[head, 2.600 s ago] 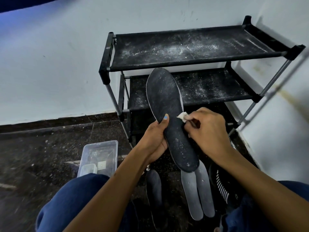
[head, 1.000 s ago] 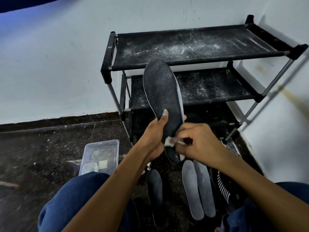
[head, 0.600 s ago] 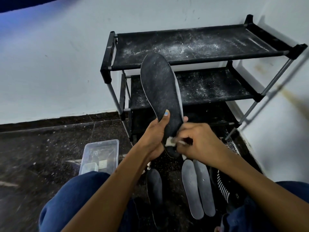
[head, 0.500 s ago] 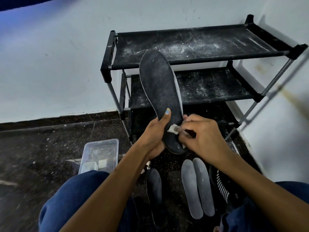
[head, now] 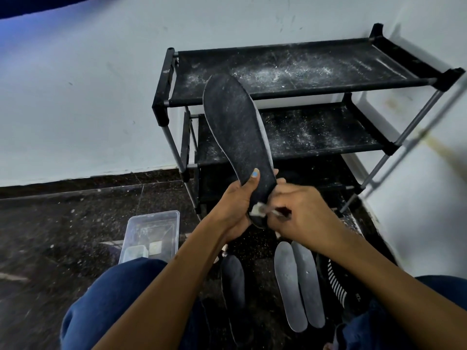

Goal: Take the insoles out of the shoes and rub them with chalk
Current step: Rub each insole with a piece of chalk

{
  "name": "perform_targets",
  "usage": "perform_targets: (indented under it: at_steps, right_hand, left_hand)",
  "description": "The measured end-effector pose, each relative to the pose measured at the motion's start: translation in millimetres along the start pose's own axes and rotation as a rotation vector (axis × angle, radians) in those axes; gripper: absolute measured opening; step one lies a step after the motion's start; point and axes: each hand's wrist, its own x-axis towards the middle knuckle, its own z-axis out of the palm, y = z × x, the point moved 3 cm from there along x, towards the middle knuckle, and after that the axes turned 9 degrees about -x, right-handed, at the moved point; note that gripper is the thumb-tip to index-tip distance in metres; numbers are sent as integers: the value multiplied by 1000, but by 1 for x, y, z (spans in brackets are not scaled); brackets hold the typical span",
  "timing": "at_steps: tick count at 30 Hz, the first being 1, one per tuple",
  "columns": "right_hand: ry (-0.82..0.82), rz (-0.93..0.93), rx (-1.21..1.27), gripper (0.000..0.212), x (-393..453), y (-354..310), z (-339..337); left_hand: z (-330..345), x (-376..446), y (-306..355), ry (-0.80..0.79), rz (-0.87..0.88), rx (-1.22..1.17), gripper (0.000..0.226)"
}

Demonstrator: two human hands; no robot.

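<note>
My left hand [head: 237, 203] grips the heel end of a black insole [head: 237, 130], thumb across its face, holding it upright and tilted left in front of the rack. A small white piece of chalk [head: 257, 210], pinched in my right hand [head: 300, 215], presses against the insole's lower end. Faint white dust speckles the insole. Two grey insoles [head: 298, 284] lie side by side on the floor below, and a dark insole [head: 233, 279] lies left of them. A black shoe with white stripes [head: 338, 286] sits at the right, partly hidden by my right forearm.
A black two-shelf shoe rack [head: 303, 79], dusted white, stands against the white wall. A clear plastic box [head: 151, 236] sits on the dark speckled floor at the left, holding small pale pieces. My knees in blue trousers fill the bottom of the view.
The chalk has slid down from the middle of the insole to its heel end. My left hand has lifted the insole higher and tilted it left.
</note>
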Motion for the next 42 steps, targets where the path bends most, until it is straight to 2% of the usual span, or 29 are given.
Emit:
perform_targets:
  at_steps: [2, 3, 6, 7, 11, 15, 19, 22, 23, 24, 27, 28, 30, 32, 34, 35, 37, 40, 42]
  right_hand:
    - [-131, -21, 6, 11, -2, -4, 5]
    - [-126, -17, 4, 11, -2, -3, 5]
    - [40, 25, 1, 4, 0, 0, -2]
    - [51, 27, -2, 4, 0, -1, -3]
    - [-132, 4, -2, 12, -1, -5, 2]
    - [66, 53, -6, 8, 1, 1, -6]
    - [-69, 23, -49, 10, -1, -3, 0]
    - [103, 29, -45, 4, 1, 2, -7]
    - [101, 27, -44, 5, 2, 2, -7]
    - [34, 19, -53, 7, 1, 1, -5]
    - [-345, 25, -15, 10, -3, 0, 6]
    - [-404, 55, 48, 11, -5, 2, 6]
    - [-327, 132, 207, 14, -4, 6, -2]
    - [-78, 186, 320, 16, -2, 11, -12]
    - [135, 200, 239, 17, -2, 13, -16]
    - [170, 195, 147, 18, -1, 11, -14]
    - [108, 146, 47, 17, -2, 8, -6]
    - [-98, 45, 4, 12, -4, 2, 6]
    - [-30, 53, -26, 10, -3, 4, 7]
  left_hand:
    - [-1, 0, -2, 12, -17, 25, 36]
    - [-1, 1, -2, 12, -20, 32, 36]
    - [-2, 0, 0, 4, -20, 25, 37]
    - [-2, 0, 2, 2, -20, 22, 37]
    - [-3, 0, 1, 8, -20, 33, 38]
    - [-4, 2, 4, 6, -8, 33, 37]
    - [-5, 2, 3, 12, -17, 38, 38]
    - [-6, 2, 4, 9, -4, 41, 38]
    - [-7, 2, 5, 13, -1, 44, 38]
    - [-6, 2, 4, 21, 2, 51, 38]
    - [-8, 3, 3, 48, 15, 80, 36]
    - [-8, 3, 4, 57, 24, 87, 36]
    - [-9, 4, 5, 71, 39, 97, 36]
    - [-10, 5, 5, 73, 49, 109, 37]
    - [-10, 5, 2, 68, 54, 112, 36]
    - [-10, 5, 1, 63, 56, 115, 35]
    - [-10, 5, 0, 54, 51, 107, 35]
    - [-9, 5, 1, 68, 35, 71, 35]
    - [-9, 5, 2, 82, 32, 66, 35]
